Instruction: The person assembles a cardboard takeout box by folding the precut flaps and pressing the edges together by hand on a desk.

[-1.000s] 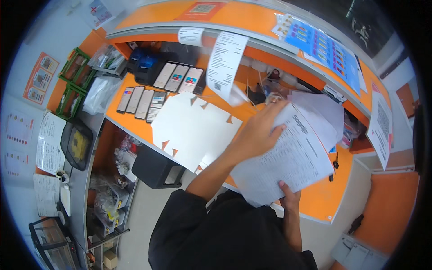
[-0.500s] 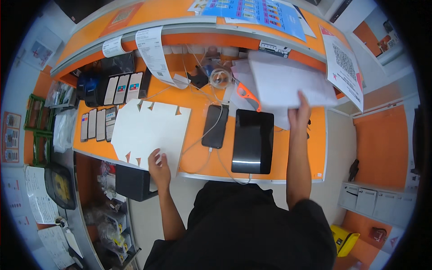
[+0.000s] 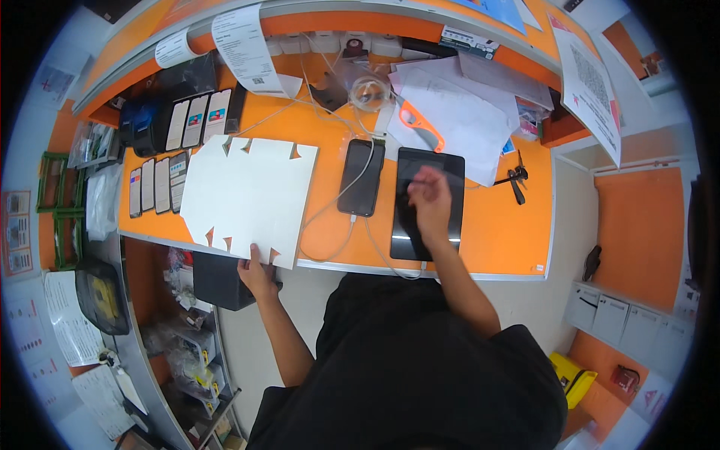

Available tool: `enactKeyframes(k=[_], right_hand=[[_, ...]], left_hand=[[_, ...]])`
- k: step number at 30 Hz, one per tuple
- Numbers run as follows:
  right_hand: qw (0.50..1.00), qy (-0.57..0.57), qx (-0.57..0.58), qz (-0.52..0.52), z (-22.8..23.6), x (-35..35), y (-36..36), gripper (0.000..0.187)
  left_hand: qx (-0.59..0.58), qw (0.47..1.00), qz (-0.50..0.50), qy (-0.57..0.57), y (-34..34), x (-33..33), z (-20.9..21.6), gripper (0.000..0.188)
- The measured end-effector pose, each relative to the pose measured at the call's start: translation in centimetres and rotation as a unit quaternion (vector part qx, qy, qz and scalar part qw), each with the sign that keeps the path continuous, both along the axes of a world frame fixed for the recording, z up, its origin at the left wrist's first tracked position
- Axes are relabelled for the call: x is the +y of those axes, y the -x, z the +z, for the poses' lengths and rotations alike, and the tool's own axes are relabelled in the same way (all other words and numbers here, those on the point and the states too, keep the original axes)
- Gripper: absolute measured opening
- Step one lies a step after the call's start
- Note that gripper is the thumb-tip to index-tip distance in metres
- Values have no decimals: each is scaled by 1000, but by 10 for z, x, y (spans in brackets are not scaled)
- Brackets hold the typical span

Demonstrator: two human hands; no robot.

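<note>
A large white board (image 3: 247, 195) with notched edges lies on the left part of the orange desk. My left hand (image 3: 257, 274) pinches its near edge, one finger on top and the others partly hidden below. Over a black tablet (image 3: 406, 232) is my right hand (image 3: 431, 199), smeared by motion, its fingers seeming to curl; nothing can be made out in them. A black phone (image 3: 360, 180) with a white cable plugged in lies between the board and the tablet. Behind the tablet, an orange-handled tool (image 3: 420, 126) rests on loose white papers (image 3: 457, 105).
Several phones (image 3: 199, 124) stand or lie in rows at the desk's left, by a dark blue device (image 3: 142, 127). A roll of clear tape (image 3: 370, 94) and tangled cables lie at the back. Small black items (image 3: 517, 180) sit at the right. An overhead shelf edge (image 3: 315, 15) crosses the far side.
My right hand has let go of the white sheets at the back right and come left and nearer, over the tablet. My left hand has closed on the board's near edge.
</note>
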State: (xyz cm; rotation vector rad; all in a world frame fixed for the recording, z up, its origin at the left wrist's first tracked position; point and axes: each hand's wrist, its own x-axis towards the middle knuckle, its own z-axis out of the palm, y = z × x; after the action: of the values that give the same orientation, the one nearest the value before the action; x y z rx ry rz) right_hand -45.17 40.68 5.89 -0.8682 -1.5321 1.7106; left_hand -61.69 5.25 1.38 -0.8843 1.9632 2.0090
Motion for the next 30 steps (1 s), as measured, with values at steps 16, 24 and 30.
enactKeyframes(k=[16, 24, 30], right_hand=[[916, -293, -93, 258, 30, -82, 32, 43], [841, -333, -324, 276, 20, -72, 216, 62], [786, -211, -451, 368, 23, -72, 257, 60]], left_hand=[[108, 986, 101, 81, 66, -61, -26, 67], [41, 986, -28, -162, 4, 6, 34, 58], [18, 976, -55, -212, 5, -48, -22, 45]])
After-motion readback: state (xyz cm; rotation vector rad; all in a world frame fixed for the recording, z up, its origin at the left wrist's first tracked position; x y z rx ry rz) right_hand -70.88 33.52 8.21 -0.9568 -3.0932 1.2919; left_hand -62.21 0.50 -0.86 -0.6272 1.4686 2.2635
